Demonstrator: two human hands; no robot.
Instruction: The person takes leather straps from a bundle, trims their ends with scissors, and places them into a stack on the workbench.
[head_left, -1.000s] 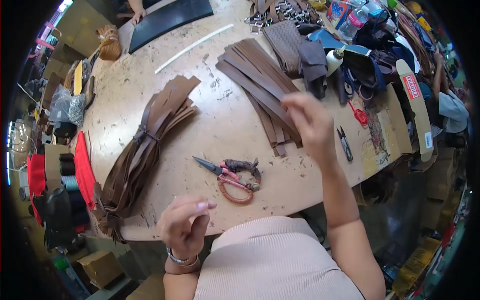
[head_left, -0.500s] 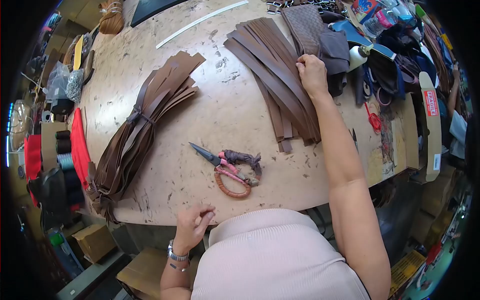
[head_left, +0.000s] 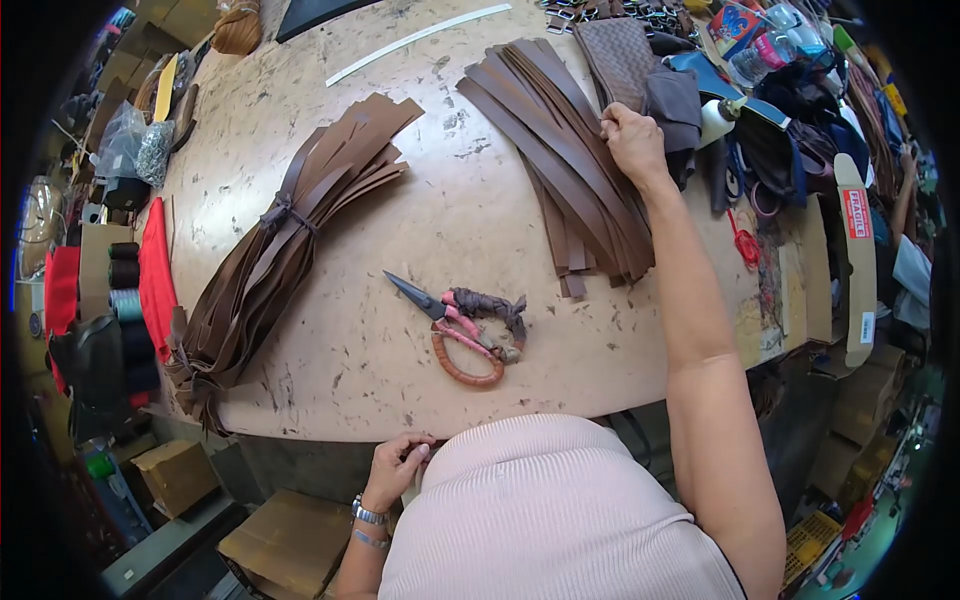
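A pile of loose brown leather strips [head_left: 550, 160] lies fanned out at the upper middle of the table. My right hand [head_left: 636, 145] is closed at the pile's right edge, its fingertips against the strips and whatever they pinch hidden. Down at the table's front edge, close to my shirt, my left hand [head_left: 396, 470] has thumb and fingers drawn together; what is between them is too small to tell. Scissors [head_left: 455, 325] with wrapped handles rest on the table between both hands, blades toward the upper left. To the left lies a tied bundle of brown leather strips [head_left: 270, 250].
A white ruler [head_left: 418, 45] lies at the back. Right of the pile are a folded woven-pattern brown piece [head_left: 615, 60], a white bottle [head_left: 717, 122] and red cord [head_left: 745, 240]. Thread spools [head_left: 124, 275] and red cloth [head_left: 156, 280] line the left side. Cardboard boxes [head_left: 285, 545] stand below.
My left hand has drawn slightly down, closer to my shirt, with its fingers nearer together. My right hand stays at the strips' edge. The whole view has shifted a little.
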